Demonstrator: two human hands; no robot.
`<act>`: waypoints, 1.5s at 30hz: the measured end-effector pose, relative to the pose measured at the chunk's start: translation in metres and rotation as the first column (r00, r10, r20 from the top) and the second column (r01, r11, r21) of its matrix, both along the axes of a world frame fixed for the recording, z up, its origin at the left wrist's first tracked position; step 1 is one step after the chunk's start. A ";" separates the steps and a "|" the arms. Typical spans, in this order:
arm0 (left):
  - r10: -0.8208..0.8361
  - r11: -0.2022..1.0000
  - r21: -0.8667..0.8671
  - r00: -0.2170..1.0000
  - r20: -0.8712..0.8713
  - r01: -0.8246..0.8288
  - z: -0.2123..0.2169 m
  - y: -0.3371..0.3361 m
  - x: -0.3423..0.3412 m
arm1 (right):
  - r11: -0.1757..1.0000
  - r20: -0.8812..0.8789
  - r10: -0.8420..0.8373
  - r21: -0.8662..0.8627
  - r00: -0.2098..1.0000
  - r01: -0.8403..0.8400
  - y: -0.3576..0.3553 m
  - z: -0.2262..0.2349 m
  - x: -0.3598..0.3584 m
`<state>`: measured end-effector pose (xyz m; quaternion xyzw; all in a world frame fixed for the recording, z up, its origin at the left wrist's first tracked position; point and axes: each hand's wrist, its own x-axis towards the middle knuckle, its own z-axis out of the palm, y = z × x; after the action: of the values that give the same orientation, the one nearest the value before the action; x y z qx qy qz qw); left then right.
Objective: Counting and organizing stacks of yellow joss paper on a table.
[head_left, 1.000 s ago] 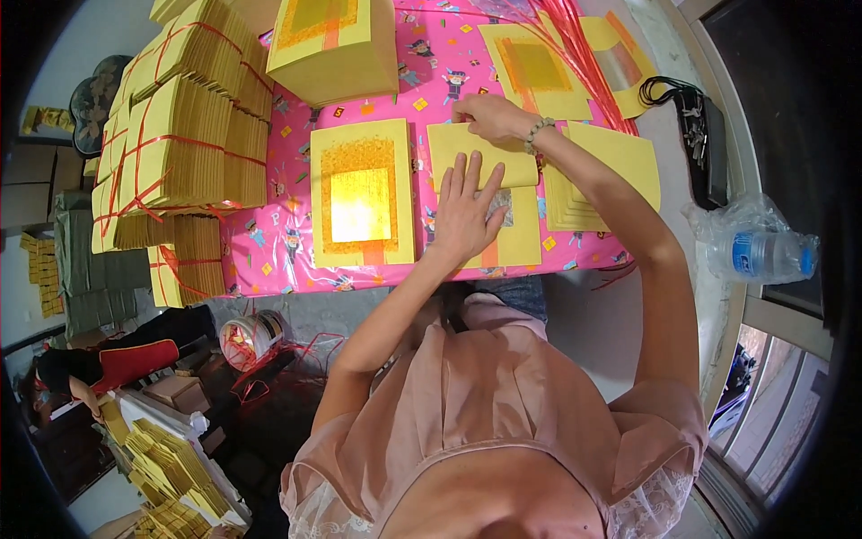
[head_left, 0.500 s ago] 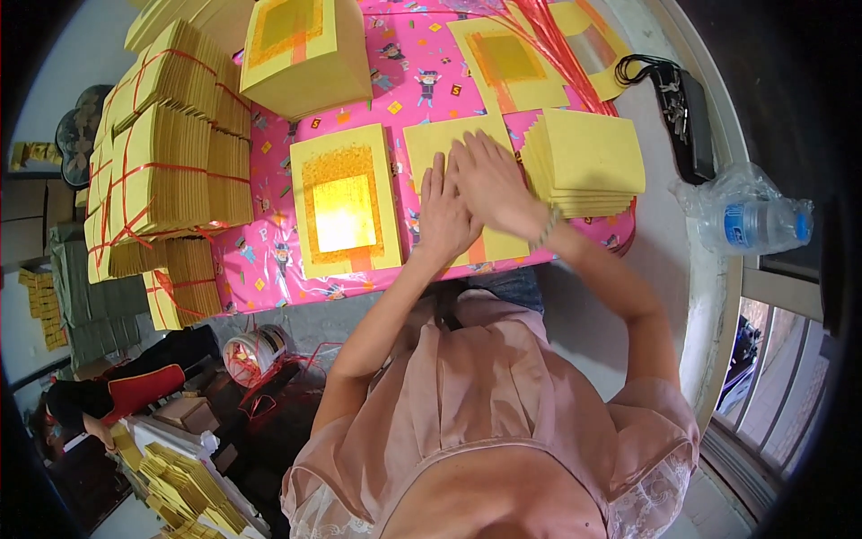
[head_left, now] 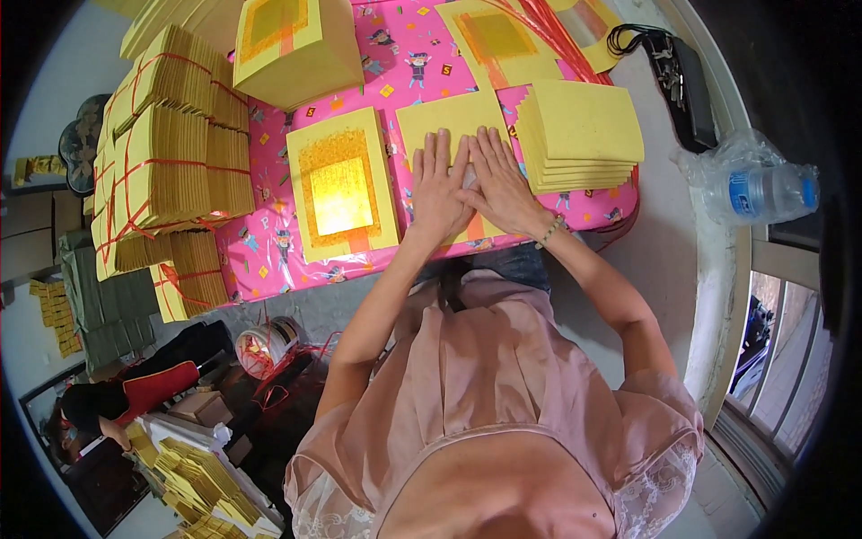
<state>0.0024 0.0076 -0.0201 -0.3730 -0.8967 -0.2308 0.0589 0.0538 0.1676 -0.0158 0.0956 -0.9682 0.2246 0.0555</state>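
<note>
Both of my hands lie flat, side by side, on a yellow paper sheet (head_left: 453,117) on the pink patterned table (head_left: 265,247). My left hand (head_left: 437,184) has its fingers spread; my right hand (head_left: 500,180) presses beside it, with a bracelet at the wrist. Left of my hands lies a pile of yellow sheets with a gold foil square (head_left: 341,189). To the right rests a fanned pile of plain yellow sheets (head_left: 579,135).
Bundles of yellow paper tied with red string (head_left: 166,171) are piled at the table's left. Another gold-faced stack (head_left: 292,45) sits at the back. A plastic water bottle (head_left: 754,184) and a black pouch (head_left: 687,85) lie on the ledge at right. A spool of red string (head_left: 265,346) is below.
My right hand came back from the sheets at the far right to the sheet in front of me. Both hands now press flat on it together.
</note>
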 end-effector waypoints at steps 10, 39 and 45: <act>0.058 0.997 -0.059 0.998 0.023 -0.056 -0.001 -0.014 0.003 | 0.995 -0.018 0.008 0.101 1.000 -0.006 -0.003 0.002 0.001; -0.236 0.418 0.535 0.481 0.845 -0.734 0.030 -0.005 -0.022 | 0.986 -0.392 -0.080 0.101 0.916 0.129 -0.006 0.010 -0.022; -0.157 0.378 0.652 0.649 0.745 -0.657 0.051 -0.022 -0.003 | 0.973 -0.383 -0.229 -0.119 0.895 0.198 -0.022 0.052 -0.010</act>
<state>-0.0010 -0.0148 0.0314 -0.0029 -0.6237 -0.7791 -0.0629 0.0443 0.1456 0.0361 0.0298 -0.9324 0.2303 0.2770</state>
